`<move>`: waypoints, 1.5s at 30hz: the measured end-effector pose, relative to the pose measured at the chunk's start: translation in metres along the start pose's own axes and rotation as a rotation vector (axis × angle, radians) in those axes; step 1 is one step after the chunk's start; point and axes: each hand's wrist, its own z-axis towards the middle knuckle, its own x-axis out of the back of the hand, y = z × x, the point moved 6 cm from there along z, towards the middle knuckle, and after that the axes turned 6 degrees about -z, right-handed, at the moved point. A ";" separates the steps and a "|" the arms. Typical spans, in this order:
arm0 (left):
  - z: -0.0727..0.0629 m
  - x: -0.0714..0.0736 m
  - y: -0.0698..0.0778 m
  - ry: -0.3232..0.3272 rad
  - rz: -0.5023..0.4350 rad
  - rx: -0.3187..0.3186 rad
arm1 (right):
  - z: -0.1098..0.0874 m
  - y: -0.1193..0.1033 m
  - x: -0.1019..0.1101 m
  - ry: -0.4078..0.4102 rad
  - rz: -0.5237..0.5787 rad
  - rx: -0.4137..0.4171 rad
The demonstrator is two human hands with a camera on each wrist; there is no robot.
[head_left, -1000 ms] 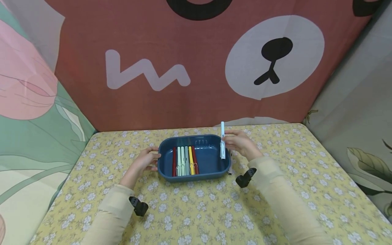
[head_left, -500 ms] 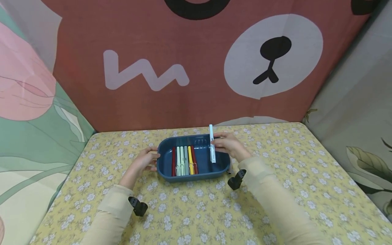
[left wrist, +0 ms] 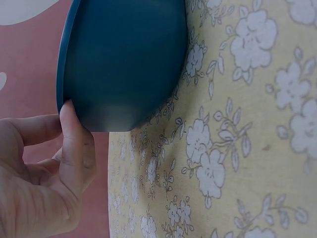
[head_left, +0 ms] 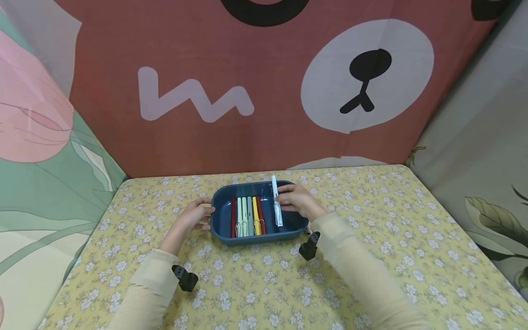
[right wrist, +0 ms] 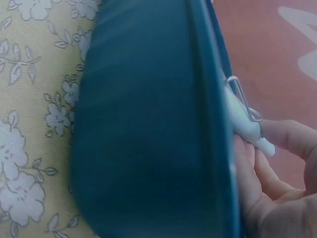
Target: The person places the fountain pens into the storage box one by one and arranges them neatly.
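Observation:
A dark blue oval-cornered tray (head_left: 260, 238) stands on the table. My left hand (head_left: 194, 218) holds its left end, with thumb and fingertips at the rim, as the left wrist view shows. Inside the tray's right half, my right hand (head_left: 300, 200) pinches a pale blue capped pen (head_left: 277, 211) with a wire clip. The pen tilts, its far end standing up past the tray's back rim. To its left lies a row of pens: a dark red pen (head_left: 233, 217), pale green ones, a grey-green pen (head_left: 250, 216), a yellow pen (head_left: 256, 215) and another dark red pen (head_left: 261, 216).
A yellow floral cloth (head_left: 268, 284) covers the table. Behind its back edge hangs a reddish-brown curtain (head_left: 231, 151) with a bear print. Patterned fabric also hangs along both sides. A small black camera (head_left: 309, 246) sits on the right wrist.
My right hand has moved left with the pale blue pen, from the tray's right rim to closer beside the row, and lowered it. The left hand keeps its place.

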 end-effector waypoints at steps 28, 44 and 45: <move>-0.001 0.000 0.001 -0.013 -0.012 -0.001 | 0.008 0.019 -0.028 0.012 -0.044 -0.069; 0.001 -0.001 0.000 -0.012 -0.007 0.010 | 0.012 0.030 -0.032 -0.030 -0.086 -0.087; 0.000 -0.001 0.001 -0.012 -0.009 0.009 | 0.012 0.030 -0.032 -0.031 -0.084 -0.092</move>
